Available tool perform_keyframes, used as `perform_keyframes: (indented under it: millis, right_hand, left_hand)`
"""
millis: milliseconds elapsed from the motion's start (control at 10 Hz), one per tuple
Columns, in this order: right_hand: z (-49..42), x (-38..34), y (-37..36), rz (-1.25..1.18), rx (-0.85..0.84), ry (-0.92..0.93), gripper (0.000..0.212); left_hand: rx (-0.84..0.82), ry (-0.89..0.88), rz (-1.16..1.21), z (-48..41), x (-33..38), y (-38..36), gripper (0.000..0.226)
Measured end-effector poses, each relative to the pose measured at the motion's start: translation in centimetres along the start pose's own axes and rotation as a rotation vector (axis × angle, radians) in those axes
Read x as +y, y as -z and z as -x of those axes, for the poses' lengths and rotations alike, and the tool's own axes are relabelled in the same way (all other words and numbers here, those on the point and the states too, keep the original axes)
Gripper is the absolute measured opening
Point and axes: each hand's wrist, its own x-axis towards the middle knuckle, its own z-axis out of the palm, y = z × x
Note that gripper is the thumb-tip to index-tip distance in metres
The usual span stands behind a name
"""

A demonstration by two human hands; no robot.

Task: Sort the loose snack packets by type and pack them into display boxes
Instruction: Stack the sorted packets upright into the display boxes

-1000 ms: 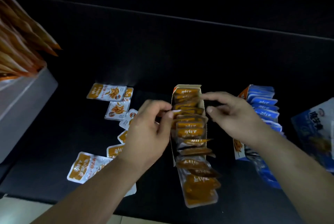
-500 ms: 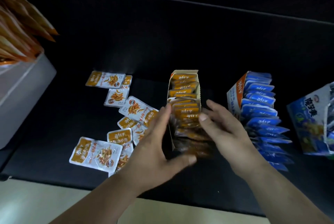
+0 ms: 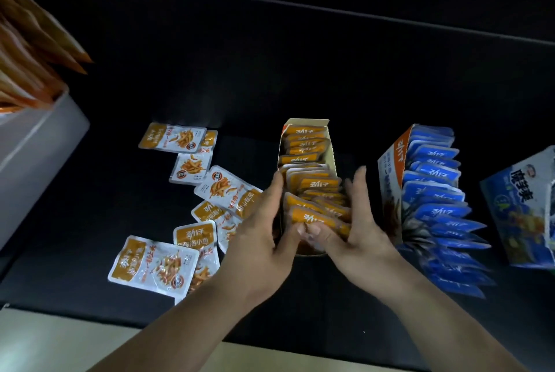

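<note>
Orange display box (image 3: 331, 143), seen from above on the dark surface (image 3: 270, 71). Its long axis runs straight away from me, and its near end lies between my two hands. My left hand (image 3: 261, 239) flanks the left wall and my right hand (image 3: 357, 230) the right. On both, the fingers are straight and point away from me, and the thumbs meet on the nearest of the orange packets (image 3: 306, 158). Neither hand is closed round anything; both press inward on the row. The packets stand on edge in file. The far ones are upright and the near ones lean and crowd, rising above the rim. I judge the step in hand to be squaring this row.

The loose packets (image 3: 186, 167), silver with orange panels, lie flat and overlapping just left of the box. They are nearer my left hand, which I judge better placed to fetch the next one.
</note>
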Motion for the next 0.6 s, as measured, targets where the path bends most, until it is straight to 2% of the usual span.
perform_keyframes:
  millis: [100,200,300,400,500,600]
  right_hand:
    - [-0.7,-0.5,-0.2,-0.099,-0.076,0.052,0.124]
    - [-1.1,-1.2,-0.5,-0.224,-0.092,0.033,0.132]
    - [-0.5,-0.8,-1.1,-0.273,0.076,0.005,0.128]
    - [0.7,1.0,-2.5,-0.234,0.200,0.004,0.075]
    - [1.2,1.8,-3.8,-0.192,0.202,0.048,0.074]
    - [1.0,2.2,-3.7,-0.201,0.098,0.036,0.091]
  left_hand:
    - [-0.024,-0.046,-0.048,0.6,0.6,-0.7,0.083]
    - [0.023,-0.010,0.011,1.1,-0.1,-0.7,0.084]
    - [0.039,0.037,0.111,1.2,-0.7,-0.1,0.075]
    - [0.045,0.000,0.085,1.4,-0.2,-0.4,0.061]
    - [0.120,-0.064,0.019,1.3,-0.4,-1.3,0.059]
    - [0.117,-0.081,0.027,1.5,-1.1,-1.7,0.062]
